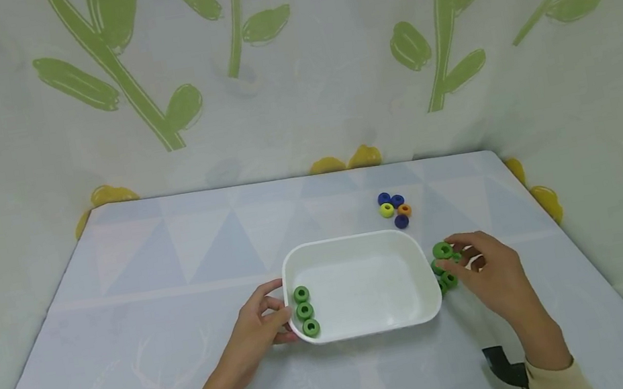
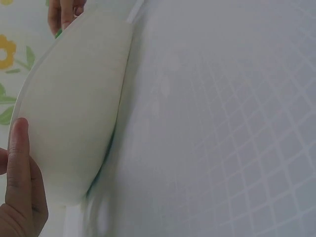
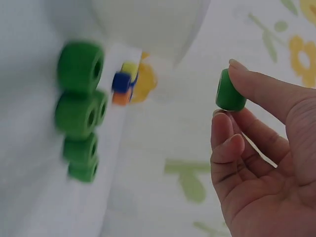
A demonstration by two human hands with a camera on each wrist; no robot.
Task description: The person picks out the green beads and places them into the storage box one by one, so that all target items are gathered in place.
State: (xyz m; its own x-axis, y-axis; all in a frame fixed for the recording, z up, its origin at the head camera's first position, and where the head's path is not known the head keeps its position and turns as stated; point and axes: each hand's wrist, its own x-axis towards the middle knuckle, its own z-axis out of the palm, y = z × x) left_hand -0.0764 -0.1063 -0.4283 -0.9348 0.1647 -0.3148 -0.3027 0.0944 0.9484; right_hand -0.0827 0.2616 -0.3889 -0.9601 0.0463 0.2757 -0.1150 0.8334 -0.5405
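Observation:
A white plastic tray (image 1: 369, 291) stands mid-table, with three green beads (image 1: 305, 311) lined up along its left inner wall. My left hand (image 1: 255, 326) grips the tray's left rim; in the left wrist view its fingers (image 2: 19, 163) lie against the outer wall. Right of the tray, my right hand (image 1: 496, 270) pinches one green bead (image 3: 231, 92) between thumb and fingertips, held above the table. Beneath that hand, several more green beads (image 1: 449, 279) sit clustered by the tray's right side, partly hidden in the head view and showing in the right wrist view.
Behind the tray, toward its right, lies a small group of blue, yellow and orange beads (image 1: 387, 210). The pale patterned table (image 1: 147, 356) meets a flower-printed curtain (image 1: 298, 108) at the back and sides.

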